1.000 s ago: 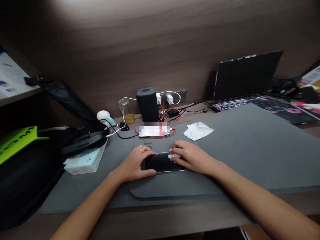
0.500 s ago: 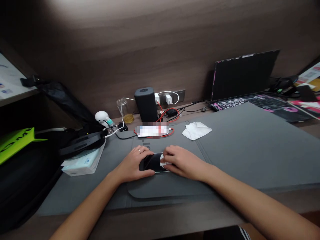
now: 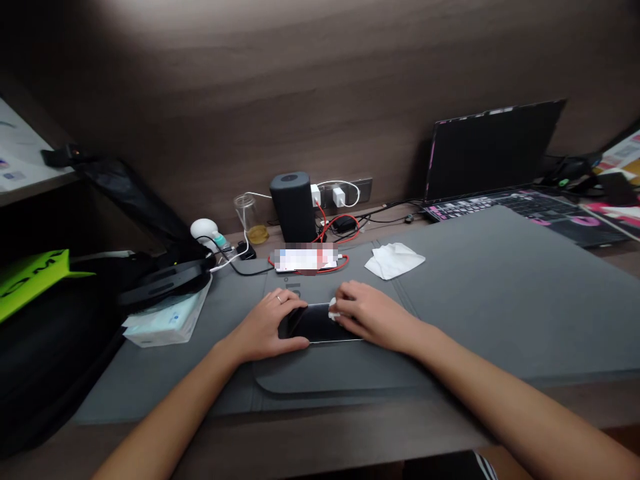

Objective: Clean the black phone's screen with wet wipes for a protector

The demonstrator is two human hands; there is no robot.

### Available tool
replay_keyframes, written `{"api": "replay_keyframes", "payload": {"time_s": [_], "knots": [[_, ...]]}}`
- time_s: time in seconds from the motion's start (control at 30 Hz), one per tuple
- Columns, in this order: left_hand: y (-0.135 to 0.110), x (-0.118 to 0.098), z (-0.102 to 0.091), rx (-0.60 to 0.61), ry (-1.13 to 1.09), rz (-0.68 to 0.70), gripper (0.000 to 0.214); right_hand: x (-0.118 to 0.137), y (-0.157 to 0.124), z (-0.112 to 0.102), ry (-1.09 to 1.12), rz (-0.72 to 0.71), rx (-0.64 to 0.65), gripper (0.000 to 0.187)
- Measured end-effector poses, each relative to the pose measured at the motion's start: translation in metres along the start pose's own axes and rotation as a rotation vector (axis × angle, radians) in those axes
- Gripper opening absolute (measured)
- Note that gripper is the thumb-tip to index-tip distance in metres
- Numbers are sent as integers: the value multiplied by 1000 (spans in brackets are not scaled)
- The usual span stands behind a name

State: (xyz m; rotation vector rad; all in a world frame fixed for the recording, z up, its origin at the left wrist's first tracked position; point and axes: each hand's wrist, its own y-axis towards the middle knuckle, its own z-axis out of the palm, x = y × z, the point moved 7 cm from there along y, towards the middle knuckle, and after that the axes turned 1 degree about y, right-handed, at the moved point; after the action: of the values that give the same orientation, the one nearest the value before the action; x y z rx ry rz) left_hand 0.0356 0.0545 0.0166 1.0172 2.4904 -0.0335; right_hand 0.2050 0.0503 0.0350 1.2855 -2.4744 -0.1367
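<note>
A dark smartphone [image 3: 320,324] lies flat on the grey desk mat, its long side running left to right. My left hand [image 3: 273,327] grips its left end, thumb along the near edge and fingers along the far edge, with a ring on one finger. Pinched in the fingertips of my right hand [image 3: 373,317] is a small wad of white tissue [image 3: 333,309], over the right part of the screen. That hand hides the phone's right end. Farther back on the mat lies an unfolded white tissue [image 3: 395,261].
Behind the phone lies another device [image 3: 306,260] with a red cable. A black speaker [image 3: 293,210] and a glass jar [image 3: 251,220] stand at the wall. To the left are a tissue pack [image 3: 170,320] and a black bag [image 3: 55,360]; a laptop [image 3: 493,157] stands back right.
My right hand has shifted slightly away from me and to the right across the screen with the tissue wad, showing more of the phone. My left hand stays on its end.
</note>
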Motion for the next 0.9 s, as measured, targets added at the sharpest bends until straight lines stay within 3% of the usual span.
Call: {"api": "replay_keyframes", "payload": {"time_s": [0.1,0.27,0.4,0.53,0.67,0.83,0.9], "knots": [[0,0,0,0,3,-2,51,9,1,5,28,-93,22,16],[0,0,-1,-12,5,11,52,5,3,5,51,-14,-41,21],[0,0,-1,-18,4,11,52,15,3,10,82,-119,16,22],[0,1,-1,-23,5,7,52,8,3,6,66,-32,-60,22],[-1,2,0,-21,7,7,53,17,3,11,56,-126,-15,23],[0,2,0,-15,5,11,53,10,4,10,30,-33,-64,28],[0,1,0,-19,9,13,53,14,4,14,-1,-81,-31,29]]}}
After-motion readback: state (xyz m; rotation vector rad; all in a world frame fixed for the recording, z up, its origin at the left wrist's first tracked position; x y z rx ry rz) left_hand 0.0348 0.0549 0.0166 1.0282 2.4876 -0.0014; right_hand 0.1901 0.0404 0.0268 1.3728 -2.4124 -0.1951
